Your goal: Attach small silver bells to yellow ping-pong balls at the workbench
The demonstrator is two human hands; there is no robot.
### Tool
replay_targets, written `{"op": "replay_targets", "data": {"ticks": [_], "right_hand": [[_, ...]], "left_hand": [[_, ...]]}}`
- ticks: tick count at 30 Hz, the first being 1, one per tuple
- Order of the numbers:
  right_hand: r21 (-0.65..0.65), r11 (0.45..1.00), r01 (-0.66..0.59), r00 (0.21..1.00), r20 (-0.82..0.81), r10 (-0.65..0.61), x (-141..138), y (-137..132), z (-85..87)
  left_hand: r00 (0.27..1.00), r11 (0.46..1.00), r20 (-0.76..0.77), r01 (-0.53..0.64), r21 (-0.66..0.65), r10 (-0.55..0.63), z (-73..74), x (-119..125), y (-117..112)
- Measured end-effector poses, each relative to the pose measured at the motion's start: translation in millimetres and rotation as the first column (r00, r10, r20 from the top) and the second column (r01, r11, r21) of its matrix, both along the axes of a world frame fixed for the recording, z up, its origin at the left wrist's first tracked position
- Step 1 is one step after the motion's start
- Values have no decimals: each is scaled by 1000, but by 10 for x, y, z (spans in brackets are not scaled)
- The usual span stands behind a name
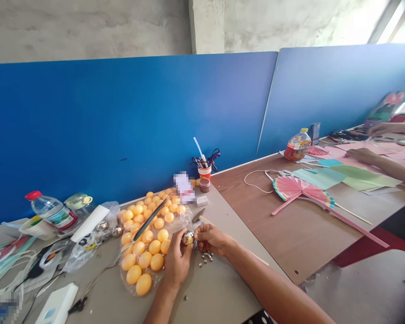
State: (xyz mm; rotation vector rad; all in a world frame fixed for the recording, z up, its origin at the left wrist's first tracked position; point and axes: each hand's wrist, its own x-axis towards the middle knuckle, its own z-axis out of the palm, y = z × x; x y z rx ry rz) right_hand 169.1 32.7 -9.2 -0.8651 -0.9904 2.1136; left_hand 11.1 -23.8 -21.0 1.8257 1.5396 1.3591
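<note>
We hold a silver-studded ball (pixel 188 237) just above the grey desk (pixel 229 288), near that desk's right edge and well forward of its back edge. Our left hand (pixel 178 260) is curled around the ball's left side, thumb and fingers closed in on it; a yellowish patch shows among the shiny pieces. Our right hand (pixel 213 239) has its fingertips drawn together at the ball's right side; we cannot tell whether they pinch anything. Loose silver beads (pixel 207 256) lie on the desk just below this hand.

Left of our hands, a clear plastic bag (pixel 185 218) of orange balls (pixel 143 284) reaches toward the back edge, with dark tweezers (pixel 151 218) lying across it. A small blade (pixel 198 215) rests just behind our right hand, and farther back we see a white box (pixel 202 201), a small tub (pixel 204 185) and a cup of pens (pixel 204 172) by the back edge. Toward the back left corner stands a red-capped bottle (pixel 52 210), with two more studded balls (pixel 117 231) between it and the bag.

Past our right edge, a brown desk (pixel 256 216) carries a pink paper fan (pixel 302 186), and a co-worker's hands (pixel 361 155) are over pink paper at its far side.
</note>
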Motion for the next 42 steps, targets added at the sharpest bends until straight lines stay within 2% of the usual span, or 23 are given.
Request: {"op": "replay_targets", "data": {"ticks": [10, 14, 17, 20, 22, 23, 26, 27, 28, 30, 34, 36, 39, 42], "right_hand": [[133, 988, 79, 979, 177, -102, -30, -34, -22], [170, 982, 82, 988, 112, -102, -18, -23, 31], [277, 957, 86, 991, 74, -110, 34, -2, 112], [497, 867, 31, 948, 259, -183, 109, 9, 184], [649, 751, -120, 854, 453, -255, 152, -3, 205], [697, 677, -235, 793, 540, -280, 168, -15, 207], [701, 441, -560, 636, 705, -313, 192, -57, 200], [679, 389, -623, 604, 733, -311, 194, -68, 202], [659, 359, -661, 583, 752, -307, 195, -76, 209], [634, 357, -686, 559, 774, -298, 195, -82, 241], [580, 424, -695, 568, 805, -170, 212, -78, 334], [556, 380, -739, 563, 820, -104, 223, -84, 354], [540, 268, -798, 518, 842, -153, 213, -110, 323], [537, 258, -803, 491, 842, -225, 174, -138, 263]], "left_hand": [[1000, 1000, -24, 13, -5, -13, -8, 6, -12], [999, 998, 44, 27, -49, -25, 56, 20, -17], [993, 996, 115, 31, -82, -22, 89, 9, -6], [987, 996, 162, -9, -91, 23, 88, -32, 18], [980, 994, 191, -37, -99, 55, 78, -60, 33], [976, 994, 207, -43, -103, 64, 73, -70, 38], [972, 994, 228, -39, -106, 63, 64, -78, 45], [973, 994, 224, -37, -104, 60, 61, -76, 45], [974, 995, 220, -34, -99, 55, 58, -74, 45], [975, 996, 216, -28, -87, 46, 49, -71, 45], [972, 996, 228, -33, -88, 52, 29, -76, 48], [970, 993, 237, -27, -116, 54, 19, -81, 51], [966, 988, 254, -11, -152, 50, 9, -83, 53], [964, 988, 262, -7, -156, 48, 14, -75, 53]]}}
